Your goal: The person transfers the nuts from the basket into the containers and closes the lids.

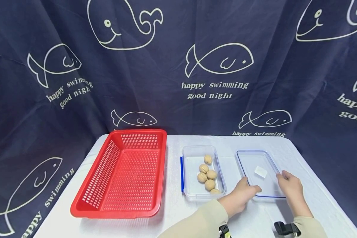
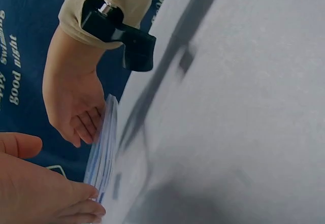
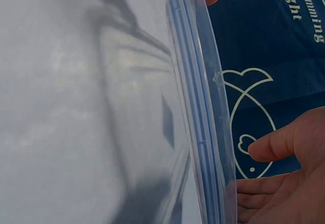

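Observation:
At the right of the table is a clear, blue-rimmed plastic lid (image 1: pixel 270 185) with a white square on it. My left hand (image 1: pixel 241 195) is at its near left edge, thumb above it and apart from the fingers. My right hand (image 1: pixel 291 186) is at the opposite edge. In the right wrist view, that hand's thumb stands away from the lid (image 3: pixel 203 142) and its fingers lie behind the rim. The left wrist view shows the fingers of both hands reaching the lid's sides. To the left, a clear container (image 1: pixel 190 188) holds several walnuts (image 1: pixel 209 185).
A red perforated plastic basket (image 1: pixel 163 158) stands on the left of the white-covered table (image 1: pixel 175 211). A blue side clip (image 1: pixel 182 173) sticks out from the container's left wall. Behind the table hangs a dark blue curtain (image 1: pixel 172 72) with white fish prints.

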Tool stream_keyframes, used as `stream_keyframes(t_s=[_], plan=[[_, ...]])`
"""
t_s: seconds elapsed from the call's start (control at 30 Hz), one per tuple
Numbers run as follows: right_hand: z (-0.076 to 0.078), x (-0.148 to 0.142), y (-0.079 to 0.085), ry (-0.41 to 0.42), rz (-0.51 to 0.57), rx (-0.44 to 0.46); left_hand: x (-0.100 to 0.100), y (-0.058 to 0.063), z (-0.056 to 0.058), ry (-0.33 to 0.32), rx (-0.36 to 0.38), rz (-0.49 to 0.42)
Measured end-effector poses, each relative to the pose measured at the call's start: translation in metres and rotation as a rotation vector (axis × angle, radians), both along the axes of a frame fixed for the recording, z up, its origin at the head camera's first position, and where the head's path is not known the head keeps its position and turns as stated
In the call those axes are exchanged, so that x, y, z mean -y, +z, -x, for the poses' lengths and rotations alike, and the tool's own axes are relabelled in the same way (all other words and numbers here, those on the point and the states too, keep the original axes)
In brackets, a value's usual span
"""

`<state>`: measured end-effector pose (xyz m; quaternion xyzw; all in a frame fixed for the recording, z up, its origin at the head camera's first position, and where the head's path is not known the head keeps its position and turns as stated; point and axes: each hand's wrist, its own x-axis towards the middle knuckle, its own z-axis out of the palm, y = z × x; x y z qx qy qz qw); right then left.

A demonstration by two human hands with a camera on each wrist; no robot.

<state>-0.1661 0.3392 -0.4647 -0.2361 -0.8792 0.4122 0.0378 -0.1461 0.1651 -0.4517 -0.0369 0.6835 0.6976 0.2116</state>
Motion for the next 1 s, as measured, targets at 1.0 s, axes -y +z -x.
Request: stream_keyframes(t_s=[1.0], plan=[[0.013, 0.074, 0.05, 0.234, 0.226, -0.061, 0.094, 0.054, 0.002, 0.035, -0.095, -0.121]])
